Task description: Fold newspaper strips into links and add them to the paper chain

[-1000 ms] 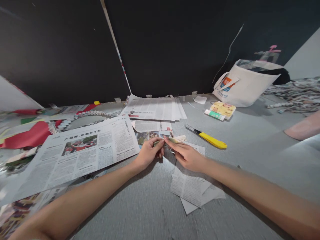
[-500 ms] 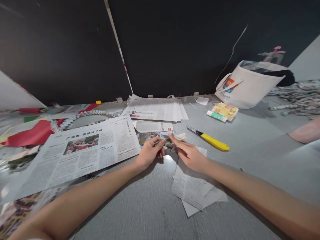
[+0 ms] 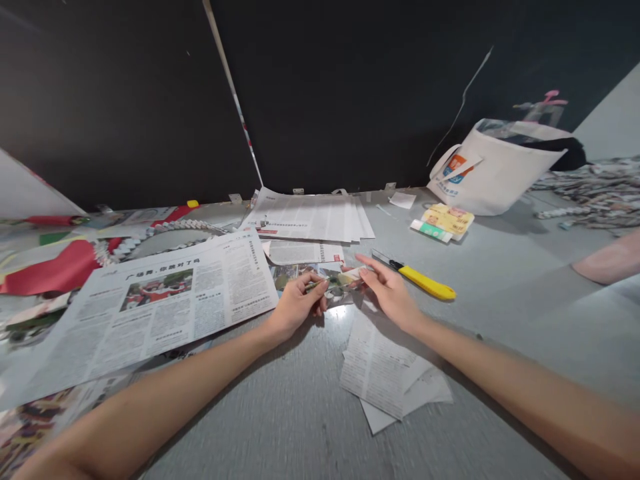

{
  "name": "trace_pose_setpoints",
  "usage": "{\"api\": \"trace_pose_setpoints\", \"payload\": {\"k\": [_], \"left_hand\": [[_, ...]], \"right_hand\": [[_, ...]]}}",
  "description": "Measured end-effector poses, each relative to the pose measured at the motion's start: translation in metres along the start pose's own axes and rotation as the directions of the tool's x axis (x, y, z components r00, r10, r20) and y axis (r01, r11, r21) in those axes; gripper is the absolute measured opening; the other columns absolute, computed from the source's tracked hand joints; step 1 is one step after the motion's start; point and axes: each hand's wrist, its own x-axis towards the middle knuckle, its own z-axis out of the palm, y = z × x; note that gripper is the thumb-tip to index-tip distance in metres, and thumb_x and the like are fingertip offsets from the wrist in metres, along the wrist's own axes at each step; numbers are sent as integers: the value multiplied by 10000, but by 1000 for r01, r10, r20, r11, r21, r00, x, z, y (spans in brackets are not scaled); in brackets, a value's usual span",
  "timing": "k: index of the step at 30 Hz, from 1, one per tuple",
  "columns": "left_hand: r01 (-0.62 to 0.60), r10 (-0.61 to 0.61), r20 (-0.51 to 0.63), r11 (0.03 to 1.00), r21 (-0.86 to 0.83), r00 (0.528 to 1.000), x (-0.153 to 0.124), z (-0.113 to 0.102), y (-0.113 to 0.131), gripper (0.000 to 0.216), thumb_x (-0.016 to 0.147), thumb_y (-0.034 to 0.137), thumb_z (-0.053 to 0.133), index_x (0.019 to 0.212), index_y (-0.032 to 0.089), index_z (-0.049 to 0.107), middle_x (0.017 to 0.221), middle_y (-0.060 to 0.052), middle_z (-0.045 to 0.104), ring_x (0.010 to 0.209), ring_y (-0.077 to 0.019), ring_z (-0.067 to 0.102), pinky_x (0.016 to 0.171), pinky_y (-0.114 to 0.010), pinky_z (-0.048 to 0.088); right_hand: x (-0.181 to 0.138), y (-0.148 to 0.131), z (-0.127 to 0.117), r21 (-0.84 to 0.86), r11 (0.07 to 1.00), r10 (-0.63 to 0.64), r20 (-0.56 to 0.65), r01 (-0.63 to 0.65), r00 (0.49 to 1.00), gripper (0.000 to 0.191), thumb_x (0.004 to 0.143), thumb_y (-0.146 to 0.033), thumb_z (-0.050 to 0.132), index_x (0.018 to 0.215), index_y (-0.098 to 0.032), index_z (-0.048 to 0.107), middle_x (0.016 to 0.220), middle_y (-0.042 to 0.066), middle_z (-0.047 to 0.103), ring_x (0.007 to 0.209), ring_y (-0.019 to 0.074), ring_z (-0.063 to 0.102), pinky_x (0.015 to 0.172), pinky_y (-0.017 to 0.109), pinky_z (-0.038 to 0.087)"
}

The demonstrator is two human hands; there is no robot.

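Observation:
Both of my hands meet over a narrow folded strip of newspaper (image 3: 341, 279) on the grey table (image 3: 500, 293). My left hand (image 3: 297, 303) pinches the strip's left end between thumb and fingers. The thumb and fingertips of my right hand (image 3: 387, 290) grip the strip's right end, its other fingers stretched out. Under my right wrist lies a small pile of cut newspaper pieces (image 3: 385, 373). A yellow utility knife (image 3: 417, 279) lies just right of my right hand.
An open newspaper (image 3: 150, 300) covers the table's left side, with red paper (image 3: 55, 270) and a folded paper chain (image 3: 150, 237) behind it. More newspaper sheets (image 3: 310, 217) lie at the back. A white tote bag (image 3: 495, 167) and small packets (image 3: 443, 221) stand back right. Another person's arm (image 3: 607, 257) shows at the right edge.
My right hand has slid to the right along the strip, away from my left hand, towards the knife. My left hand keeps its pinch in the same place.

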Motion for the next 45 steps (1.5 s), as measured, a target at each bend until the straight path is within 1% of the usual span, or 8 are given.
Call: {"api": "trace_pose_setpoints", "payload": {"k": [1, 3, 7, 17, 24, 32, 37, 45], "left_hand": [[-3, 3, 2, 1000, -1, 1000, 0, 0, -1, 467, 880, 609, 776, 901, 179, 594, 575, 9, 659, 469, -87, 551, 475, -204, 400], [-6, 6, 0, 1000, -6, 1000, 0, 0, -1, 452, 887, 590, 778, 905, 178, 594, 582, 7, 663, 476, -86, 556, 477, -202, 398], [4, -4, 8, 999, -45, 1000, -2, 0, -1, 442, 884, 554, 800, 1009, 181, 597, 624, 1, 690, 492, -95, 576, 485, -209, 412], [-75, 83, 49, 987, -143, 995, -5, -2, 2, 313, 916, 406, 774, 1061, 170, 629, 700, -36, 729, 512, -90, 569, 496, -209, 383], [-99, 112, 81, 984, -151, 990, -3, -7, -6, 197, 930, 316, 736, 934, 178, 595, 696, -50, 735, 529, -100, 575, 518, -227, 389], [-48, 50, 206, 999, -16, 977, -6, -2, 3, 335, 1028, 528, 608, 987, 198, 569, 684, -38, 734, 532, -110, 569, 544, -252, 415], [-36, 9, 254, 994, 102, 967, -3, 0, -1, 423, 1011, 552, 635, 1211, 180, 630, 769, -45, 741, 579, -114, 573, 549, -261, 403], [-76, 36, 266, 987, 141, 963, -1, -2, -4, 472, 996, 540, 673, 1269, 156, 643, 786, -46, 726, 584, -107, 555, 548, -260, 402]], "right_hand": [[1, -2, 0, -26, 999, 27, 25, -26, 999, 530, 1033, -573, 602, 1391, -196, 708, 946, 87, 819, 703, 193, 704, 627, 326, 567], [2, -8, -1, -35, 999, 33, 93, -30, 995, 438, 1019, -571, 622, 1095, -184, 811, 889, 86, 803, 673, 170, 677, 605, 304, 530], [2, -16, -1, 48, 998, 26, 118, -32, 993, 330, 980, -501, 703, 928, -187, 792, 835, 86, 791, 682, 165, 683, 633, 307, 532], [5, -1, -3, 307, 950, 7, 150, -53, 989, 252, 951, -408, 737, 1094, -206, 782, 822, 62, 807, 659, 162, 691, 669, 322, 542], [7, 8, -4, 338, 939, 27, 116, -65, 993, 176, 934, -306, 675, 996, -206, 806, 776, 57, 806, 615, 152, 677, 635, 305, 528], [3, 0, -4, 282, 958, 8, 124, -43, 992, 169, 935, -275, 640, 957, -210, 794, 744, 41, 785, 623, 150, 661, 627, 302, 518], [0, -8, -2, 210, 977, -18, 186, -21, 982, 166, 952, -281, 624, 966, -217, 777, 768, 40, 784, 661, 163, 678, 678, 333, 548], [-1, -6, -3, 271, 962, -35, 222, -27, 974, 272, 1005, -422, 676, 1181, -219, 722, 823, 49, 784, 697, 169, 674, 696, 344, 538]]}}
